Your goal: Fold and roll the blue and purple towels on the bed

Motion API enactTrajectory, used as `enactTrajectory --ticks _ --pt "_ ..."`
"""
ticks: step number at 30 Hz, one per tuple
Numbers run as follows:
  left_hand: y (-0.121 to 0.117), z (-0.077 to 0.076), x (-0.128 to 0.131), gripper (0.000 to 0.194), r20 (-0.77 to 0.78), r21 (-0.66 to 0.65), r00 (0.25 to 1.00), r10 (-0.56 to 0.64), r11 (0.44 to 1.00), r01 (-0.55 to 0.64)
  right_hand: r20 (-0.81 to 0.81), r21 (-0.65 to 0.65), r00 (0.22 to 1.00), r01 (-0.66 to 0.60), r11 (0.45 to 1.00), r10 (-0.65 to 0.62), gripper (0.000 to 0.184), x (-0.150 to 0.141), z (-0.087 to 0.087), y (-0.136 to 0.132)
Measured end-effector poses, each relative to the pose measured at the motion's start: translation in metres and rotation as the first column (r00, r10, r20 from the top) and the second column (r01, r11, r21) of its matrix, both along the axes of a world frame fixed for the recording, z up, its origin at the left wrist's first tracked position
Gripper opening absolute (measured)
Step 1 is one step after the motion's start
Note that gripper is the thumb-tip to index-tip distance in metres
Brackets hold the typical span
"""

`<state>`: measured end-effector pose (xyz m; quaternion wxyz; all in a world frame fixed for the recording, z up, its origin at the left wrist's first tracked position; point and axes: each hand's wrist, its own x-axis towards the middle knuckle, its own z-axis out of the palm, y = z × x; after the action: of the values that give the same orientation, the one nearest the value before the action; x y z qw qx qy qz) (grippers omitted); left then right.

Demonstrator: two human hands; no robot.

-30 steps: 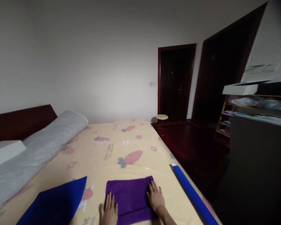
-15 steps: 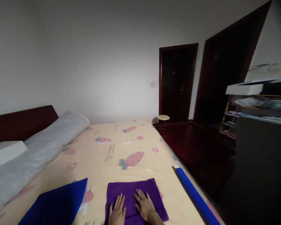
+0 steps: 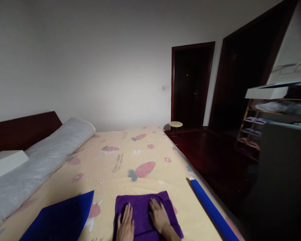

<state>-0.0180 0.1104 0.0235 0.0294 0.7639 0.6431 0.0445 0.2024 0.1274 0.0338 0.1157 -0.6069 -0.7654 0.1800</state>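
Observation:
A purple cloth (image 3: 141, 214) lies spread on the bed near its front. Flat on its left part rests my left hand (image 3: 125, 223), fingers stretched forward. My right hand (image 3: 159, 215) presses on the right part of the cloth, its fingers extended and close together. Neither hand grips anything. To the left is a dark blue flat piece (image 3: 61, 216) that looks like folded fabric or a folder. Along the right edge of the bed lies a long blue roll (image 3: 213, 210) with a white tip. The cloth's near edge is cut off by the frame.
The bed has a cream sheet (image 3: 110, 180) with carrot and flower prints. A rolled grey quilt (image 3: 50, 152) and a white box (image 3: 7, 162) lie by the dark headboard (image 3: 25, 130). A round stool (image 3: 175, 124) stands near the door; a shoe rack (image 3: 251, 134) is at right.
My right hand has slid to the right over the cloth. My left hand stays nearly in place. The view has turned slightly.

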Motion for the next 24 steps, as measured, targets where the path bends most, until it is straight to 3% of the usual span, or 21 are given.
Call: enactTrajectory --ticks 3,5,8,13,16,20,22,24 --pt "0.002 0.004 0.021 0.066 0.067 -0.134 0.992 -0.110 0.984 0.118 -0.124 0.040 0.963 -0.235 0.971 0.239 0.054 -0.030 -0.009 -0.005" --pt "0.002 0.007 0.027 0.067 0.072 -0.197 0.995 -0.073 0.977 0.085 -0.149 0.030 0.956 -0.250 0.968 0.251 0.056 -0.039 -0.012 -0.006" --pt "-0.001 0.011 0.015 0.063 0.042 -0.171 0.999 0.034 0.985 -0.026 -0.089 -0.021 0.988 -0.130 0.991 0.128 0.055 -0.027 -0.009 0.001" --pt "-0.006 0.016 -0.029 0.057 -0.066 -0.136 0.983 0.172 0.974 -0.180 0.034 0.004 0.987 0.160 0.987 -0.160 0.057 0.036 -0.008 0.017" --pt "-0.009 0.016 -0.045 0.055 -0.108 -0.162 0.971 0.212 0.960 -0.228 0.079 0.042 0.976 0.198 0.979 -0.201 0.057 0.066 -0.016 0.021" --pt "-0.008 0.011 -0.047 0.054 -0.158 -0.153 0.963 0.219 0.958 -0.243 0.110 0.039 0.972 0.205 0.978 -0.208 0.058 0.083 -0.021 0.024" --pt "-0.007 0.006 -0.046 0.054 -0.182 -0.091 0.954 0.239 0.962 -0.259 0.119 0.013 0.965 0.232 0.973 -0.232 0.058 0.084 -0.017 0.026" --pt "-0.008 0.000 -0.043 0.054 -0.173 0.080 0.943 0.285 0.958 -0.275 0.111 0.002 0.957 0.271 0.963 -0.269 0.058 0.080 -0.010 0.024"
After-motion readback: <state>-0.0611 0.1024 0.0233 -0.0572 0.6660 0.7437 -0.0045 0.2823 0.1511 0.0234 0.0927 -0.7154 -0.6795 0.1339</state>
